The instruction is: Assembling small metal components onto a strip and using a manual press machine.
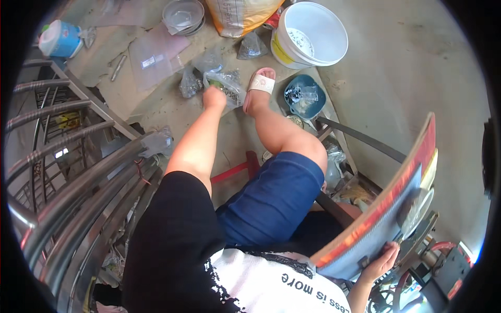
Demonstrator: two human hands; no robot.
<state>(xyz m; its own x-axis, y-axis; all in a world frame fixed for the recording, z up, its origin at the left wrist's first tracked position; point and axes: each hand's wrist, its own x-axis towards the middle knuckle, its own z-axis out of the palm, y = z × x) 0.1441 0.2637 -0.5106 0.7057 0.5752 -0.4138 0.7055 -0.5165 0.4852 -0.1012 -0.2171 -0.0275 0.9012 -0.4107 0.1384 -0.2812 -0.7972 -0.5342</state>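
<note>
My left hand (pixel 214 98) reaches down to the floor and is closed on the edge of a clear plastic bag (pixel 232 88) of small metal-looking pieces. A bit of green shows inside the bag, and my fingertips are partly hidden. On the right, my right hand (pixel 383 263) is raised, fingers curled, beside a board (pixel 386 208) with a red-orange edge and a grey-blue face. A clear, round-ended item (pixel 417 211) rises above these fingers. What they grip, if anything, I cannot make out.
More bags of small pieces (pixel 190 83) lie nearby. A white bucket (pixel 313 34), blue basin (pixel 304 97), clear bowls (pixel 182 18), a large sack (pixel 240 15) and a blue-white bottle (pixel 60 39) surround the work area. A metal railing (pixel 78 156) curves along my left.
</note>
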